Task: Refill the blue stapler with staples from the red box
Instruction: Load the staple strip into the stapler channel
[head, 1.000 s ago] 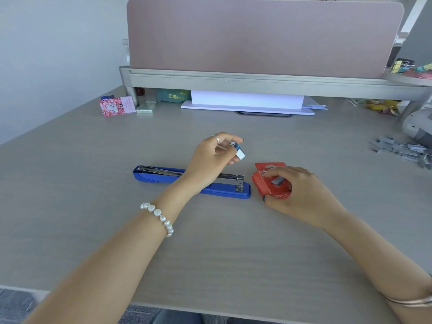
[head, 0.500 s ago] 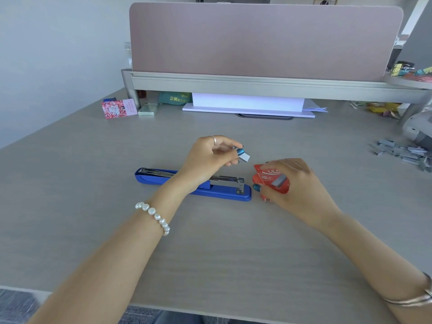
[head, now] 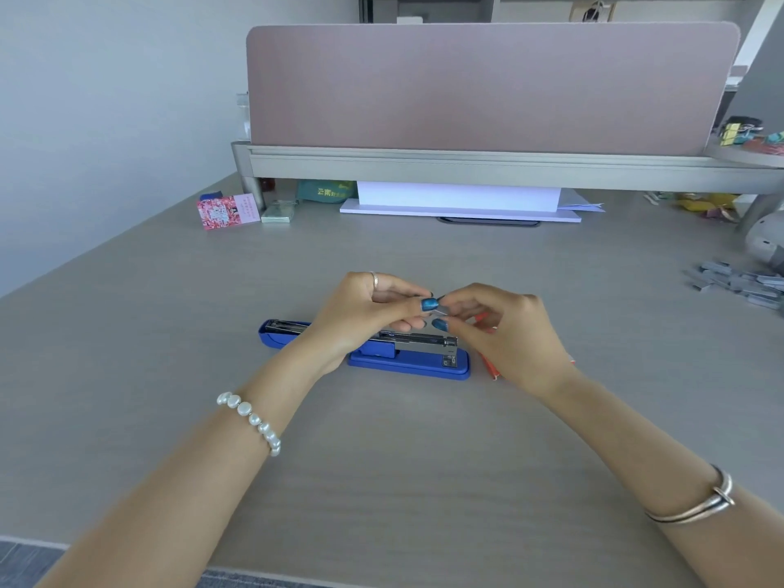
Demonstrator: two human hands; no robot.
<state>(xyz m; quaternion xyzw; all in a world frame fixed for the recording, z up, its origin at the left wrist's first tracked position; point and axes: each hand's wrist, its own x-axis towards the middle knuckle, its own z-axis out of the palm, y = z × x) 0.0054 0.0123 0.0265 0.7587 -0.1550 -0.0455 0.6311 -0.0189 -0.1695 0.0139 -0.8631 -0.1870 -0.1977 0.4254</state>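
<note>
The blue stapler [head: 409, 362] lies opened flat on the grey desk [head: 382, 460], its metal staple channel facing up. Just above its right half, my left hand [head: 365, 316] and my right hand [head: 505, 333] meet fingertip to fingertip. Both pinch a small silver strip of staples [head: 442, 310] between them. The red box [head: 488, 358] lies on the desk to the right of the stapler, mostly hidden under my right hand; only thin red edges show.
A pile of loose grey staple strips [head: 738, 282] lies at the right edge. At the back stand a pink divider on a grey shelf [head: 466, 163], white paper [head: 458, 201], a pink card box [head: 227, 210] and a small green box [head: 278, 214].
My right hand has left the red box, now lying on the desk, and risen to meet my left hand at the staple strip. My left hand stayed above the stapler.
</note>
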